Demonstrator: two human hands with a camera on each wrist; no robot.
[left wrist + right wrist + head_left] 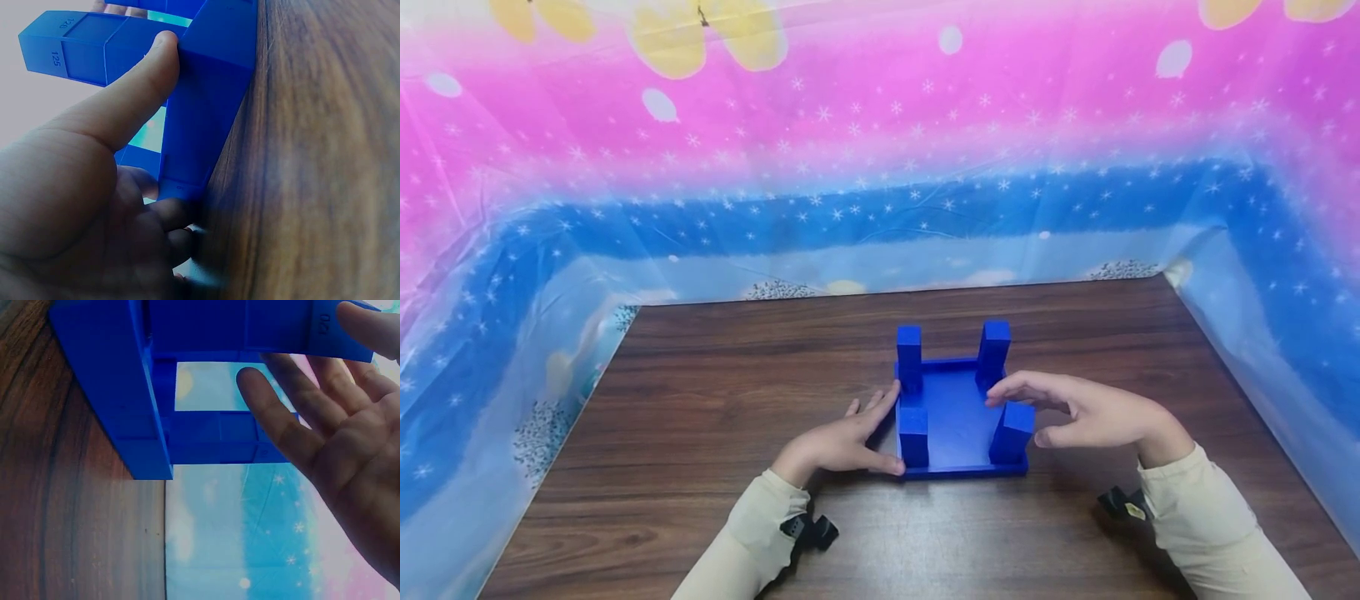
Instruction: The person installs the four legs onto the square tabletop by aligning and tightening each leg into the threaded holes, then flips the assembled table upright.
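A blue rectangular base point(958, 421) with a low rim lies on the table, a square post standing at each corner. My left hand point(842, 442) rests along its left side, fingers spread and fairly straight, thumb by the front left post point(914, 433). That post bears the raised numbers 120 and 125 in the left wrist view. Around the top of the front right post point(1017, 429) my right hand point(1101, 412) is spread, thumb on one side and fingers on the other. Its index finger point(275, 415) looks apart from the post; whether the thumb touches is unclear.
Further back on the base stand the rear left post point(909, 354) and the rear right post point(995, 350). The brown wood-grain table point(737, 367) ends at a pink and blue snowflake cloth point(850, 167) hanging behind and at both sides.
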